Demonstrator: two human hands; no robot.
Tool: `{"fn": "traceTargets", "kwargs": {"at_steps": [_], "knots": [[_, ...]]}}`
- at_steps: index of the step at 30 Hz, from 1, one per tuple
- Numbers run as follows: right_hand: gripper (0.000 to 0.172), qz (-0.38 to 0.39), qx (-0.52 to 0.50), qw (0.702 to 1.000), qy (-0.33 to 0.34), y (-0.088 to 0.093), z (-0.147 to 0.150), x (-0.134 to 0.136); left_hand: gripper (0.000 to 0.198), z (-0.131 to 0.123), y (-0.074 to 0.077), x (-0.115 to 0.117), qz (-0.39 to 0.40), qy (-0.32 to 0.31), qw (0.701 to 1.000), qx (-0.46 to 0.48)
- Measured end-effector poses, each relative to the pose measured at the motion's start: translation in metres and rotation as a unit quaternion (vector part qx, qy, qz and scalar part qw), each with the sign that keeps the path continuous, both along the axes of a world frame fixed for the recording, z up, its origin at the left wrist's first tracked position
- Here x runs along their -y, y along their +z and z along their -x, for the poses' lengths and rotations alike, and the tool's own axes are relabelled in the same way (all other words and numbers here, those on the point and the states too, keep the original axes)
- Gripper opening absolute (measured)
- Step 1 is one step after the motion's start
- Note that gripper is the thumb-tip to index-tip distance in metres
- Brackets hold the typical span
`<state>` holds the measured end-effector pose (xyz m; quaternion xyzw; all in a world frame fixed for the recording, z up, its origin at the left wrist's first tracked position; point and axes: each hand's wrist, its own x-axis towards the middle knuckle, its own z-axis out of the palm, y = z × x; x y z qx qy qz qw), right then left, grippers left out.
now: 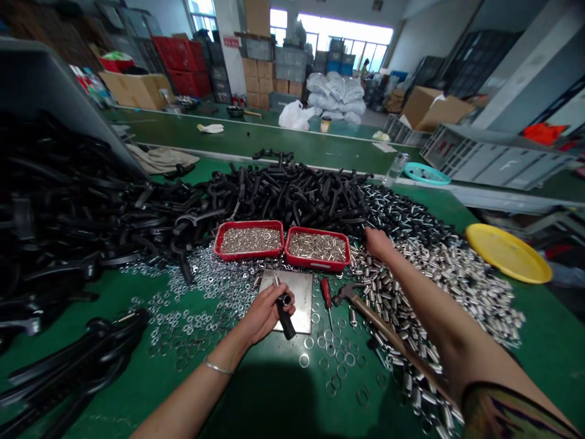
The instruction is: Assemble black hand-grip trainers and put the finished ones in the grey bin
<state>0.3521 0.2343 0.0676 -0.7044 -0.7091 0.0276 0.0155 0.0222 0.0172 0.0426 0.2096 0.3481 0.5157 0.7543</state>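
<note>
My left hand (pixel 273 308) is closed around a short black plastic handle (pixel 287 323) with a round hole near its top. A ribbed metal piece, like a spring or thread, stands up at the fingers. The handle is held over a square metal plate (pixel 299 302). Further out, my right hand (pixel 378 244) reaches to the edge of a heap of black-headed bolts (pixel 402 213), its fingers drawn together; what they hold, if anything, is hidden. Just left of it is a red tray of small metal pins (pixel 317 247).
Another red tray (pixel 249 239) holds tiny metal parts. A screwdriver (pixel 326 294) and a hammer (pixel 388 332) lie right of the plate, among metal sleeves (pixel 461 280) and loose rings (pixel 338 353). Black plastic parts (pixel 292 192) are heaped behind. A yellow lid (pixel 507 253) lies far right.
</note>
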Motion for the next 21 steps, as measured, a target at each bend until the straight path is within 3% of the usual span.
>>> {"fn": "traceTargets", "kwargs": {"at_steps": [6, 10, 12, 14, 17, 19, 21], "knots": [[0.032, 0.001, 0.018, 1.000, -0.003, -0.003, 0.002, 0.010, 0.030, 0.002, -0.002, 0.000, -0.026, -0.009, 0.999, 0.019], [0.033, -0.044, -0.001, 0.999, -0.014, 0.011, 0.001, 0.027, 0.032, 0.003, -0.004, 0.001, -0.029, 0.000, 0.999, 0.030], [0.035, -0.100, -0.083, 0.991, -0.019, 0.023, 0.005, 0.048, 0.033, 0.003, -0.005, 0.003, -0.022, 0.015, 0.999, 0.035], [0.035, -0.130, -0.271, 0.954, 0.003, 0.033, 0.017, 0.086, 0.033, 0.001, -0.004, 0.006, -0.014, 0.037, 0.999, 0.035], [0.030, 0.013, -0.519, 0.849, 0.093, 0.042, 0.053, 0.164, 0.035, -0.007, 0.002, 0.011, -0.006, 0.066, 0.998, 0.015], [0.027, 0.084, -0.584, 0.797, 0.126, 0.042, 0.081, 0.210, 0.036, -0.014, 0.010, 0.016, -0.006, 0.070, 0.997, -0.011], [0.026, 0.089, -0.606, 0.779, 0.134, 0.039, 0.106, 0.239, 0.036, -0.020, 0.020, 0.020, -0.011, 0.065, 0.997, -0.040]]}}
